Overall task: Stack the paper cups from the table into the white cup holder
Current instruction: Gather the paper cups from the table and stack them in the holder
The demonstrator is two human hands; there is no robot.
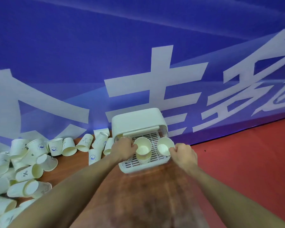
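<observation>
The white cup holder [138, 120] stands at the table's far end, its slotted tray [155, 159] pulled out toward me. My left hand [124, 149] grips the rim of a paper cup [142, 146] that sits on top of a short stack of cups [143, 159] on the tray. Over the tray's right side, my right hand [182, 153] pinches the rim of another paper cup [164, 145], tilted with its mouth toward me.
Several loose paper cups [31, 162] lie in a heap along the left of the brown wooden table [138, 195], some up against the holder. A blue banner wall [138, 55] rises just behind. Red floor [245, 162] lies to the right.
</observation>
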